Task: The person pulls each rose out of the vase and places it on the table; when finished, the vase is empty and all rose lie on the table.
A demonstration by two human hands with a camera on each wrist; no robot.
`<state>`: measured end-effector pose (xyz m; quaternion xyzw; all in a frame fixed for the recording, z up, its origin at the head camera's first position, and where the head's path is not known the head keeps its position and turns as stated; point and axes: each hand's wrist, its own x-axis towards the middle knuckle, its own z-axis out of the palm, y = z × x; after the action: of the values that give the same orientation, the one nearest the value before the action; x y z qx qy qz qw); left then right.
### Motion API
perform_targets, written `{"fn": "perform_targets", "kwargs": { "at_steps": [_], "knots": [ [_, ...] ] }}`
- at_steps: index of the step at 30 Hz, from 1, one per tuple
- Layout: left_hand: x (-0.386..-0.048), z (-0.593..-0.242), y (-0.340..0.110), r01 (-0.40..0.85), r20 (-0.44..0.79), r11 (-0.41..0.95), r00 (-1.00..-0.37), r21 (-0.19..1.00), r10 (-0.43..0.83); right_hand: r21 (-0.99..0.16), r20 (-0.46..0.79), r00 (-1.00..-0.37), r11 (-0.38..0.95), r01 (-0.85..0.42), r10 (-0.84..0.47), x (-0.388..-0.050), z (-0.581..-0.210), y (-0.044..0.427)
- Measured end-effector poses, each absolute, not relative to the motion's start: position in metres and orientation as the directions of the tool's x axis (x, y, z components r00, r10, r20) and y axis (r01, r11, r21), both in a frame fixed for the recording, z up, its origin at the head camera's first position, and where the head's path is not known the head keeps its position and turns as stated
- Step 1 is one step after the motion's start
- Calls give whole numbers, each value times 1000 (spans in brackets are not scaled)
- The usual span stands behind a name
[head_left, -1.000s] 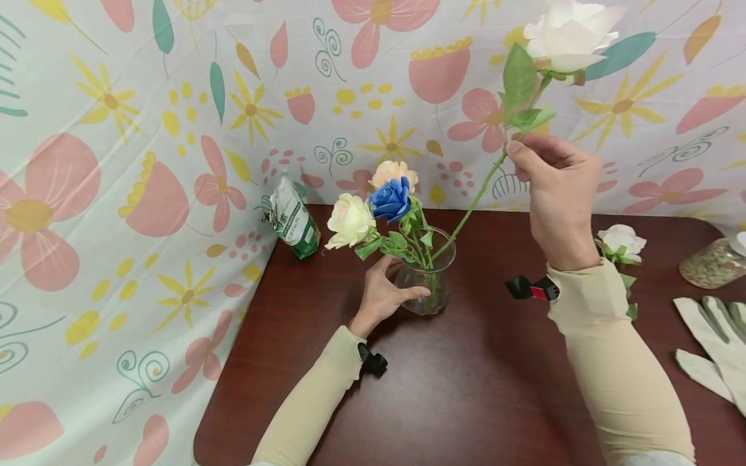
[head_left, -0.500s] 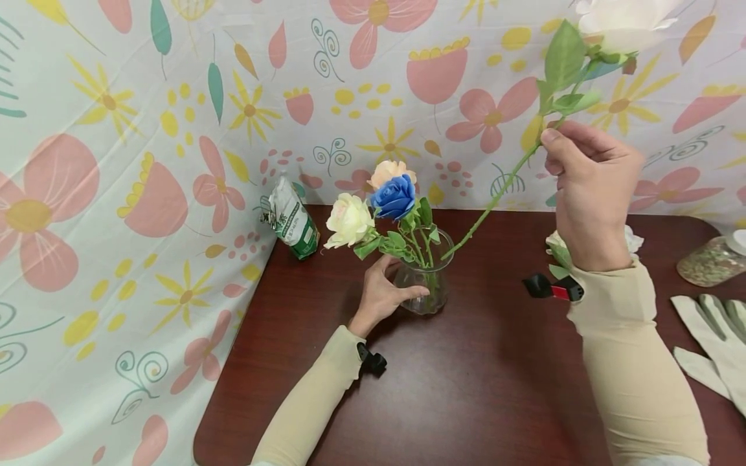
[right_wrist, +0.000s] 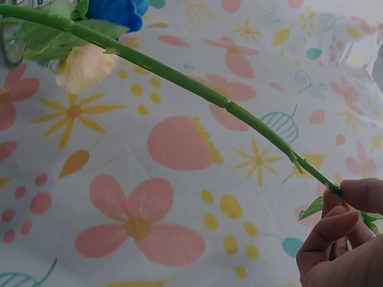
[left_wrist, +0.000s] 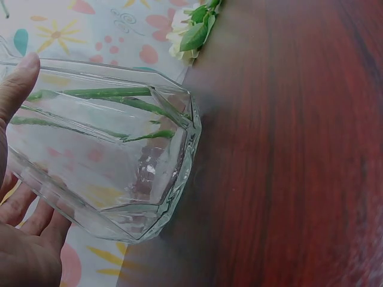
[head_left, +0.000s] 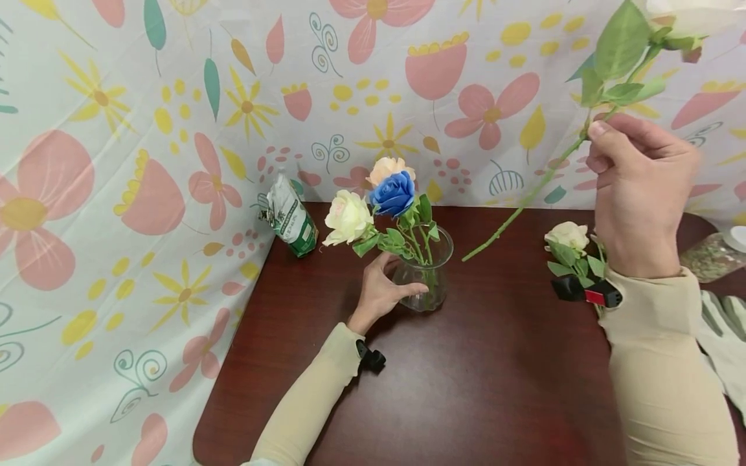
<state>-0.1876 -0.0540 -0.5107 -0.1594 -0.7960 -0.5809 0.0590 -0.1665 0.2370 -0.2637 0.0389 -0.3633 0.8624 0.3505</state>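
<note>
In the head view my left hand [head_left: 381,291] grips the side of a clear glass vase [head_left: 436,275], thumb at the front. The left wrist view shows green stems inside the upright vase and my fingers around the glass. A blue rose [head_left: 393,193], a peach rose [head_left: 390,168] and a cream rose [head_left: 348,219] lean left out of it. With thumb and fingertips, my right hand [head_left: 644,188] pinches the stem of a white rose [head_left: 693,16] just below its leaves. The bloom is partly cut off at the top; the stem's lower end hangs right of the vase, apart from it.
A white-green bag [head_left: 291,220] stands at the back left of the dark red table [head_left: 466,388]. To the right lie a white rose [head_left: 568,239], a lidded jar [head_left: 713,255] and gloves [head_left: 723,336], partly hidden by my right arm. Patterned cloth [head_left: 250,162] hangs behind.
My right hand has moved right and slightly up, drawing the white rose's stem out of the vase. My left hand has stayed on the vase.
</note>
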Motion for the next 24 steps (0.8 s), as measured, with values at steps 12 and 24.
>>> {"fn": "perform_targets", "kwargs": {
  "at_steps": [12,24],
  "knots": [
    [-188,-509,-54,345,304,260,-935,902,186,-724,252,-777,-420,-547,577,-161,-297,272],
    [-186,-509,-54,323,281,269,-942,907,181,-837,93,-884,-445,-318,458,-152,-347,305]
  ]
}}
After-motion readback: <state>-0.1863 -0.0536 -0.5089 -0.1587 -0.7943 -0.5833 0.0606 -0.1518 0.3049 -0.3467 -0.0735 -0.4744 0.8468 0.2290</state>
